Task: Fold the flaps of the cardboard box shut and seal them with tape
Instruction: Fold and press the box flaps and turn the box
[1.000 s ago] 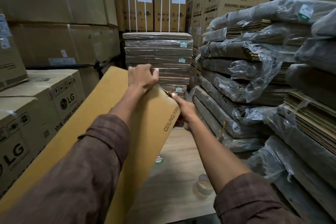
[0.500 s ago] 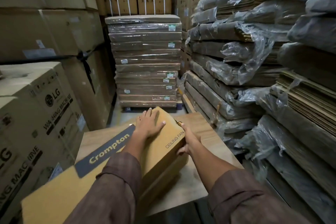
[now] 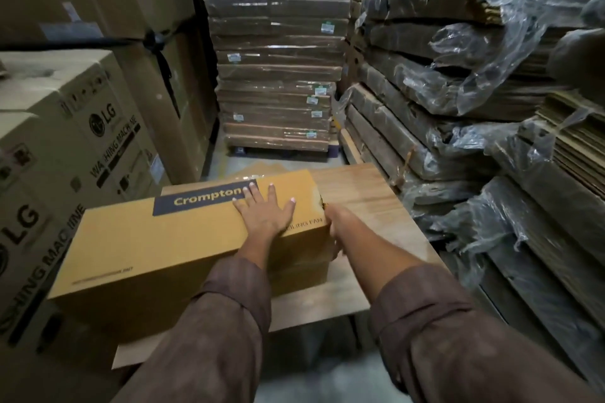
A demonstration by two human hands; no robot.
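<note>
flat hand on a fan carton in a crowded storeroom

a light wooden tabletop (image 3: 366, 193) stands in a narrow aisle, with brown lg washing-machine cartons (image 3: 65, 154) stacked to the left, a pile of plastic-wrapped flat cardboard bundles (image 3: 275, 52) behind it, and loose plastic-covered cardboard stacks (image 3: 458, 59) to the right. the long yellow-brown cardboard box (image 3: 157, 239) with a dark blue crompton label lies flat on the tabletop, its left end overhanging the edge. the left hand (image 3: 265, 214) lies palm-down on the box's top near the right end, fingers straight and spread. the right hand (image 3: 334, 232) is against the box's right end face; its fingers are hidden, so its grip cannot be told.
</note>
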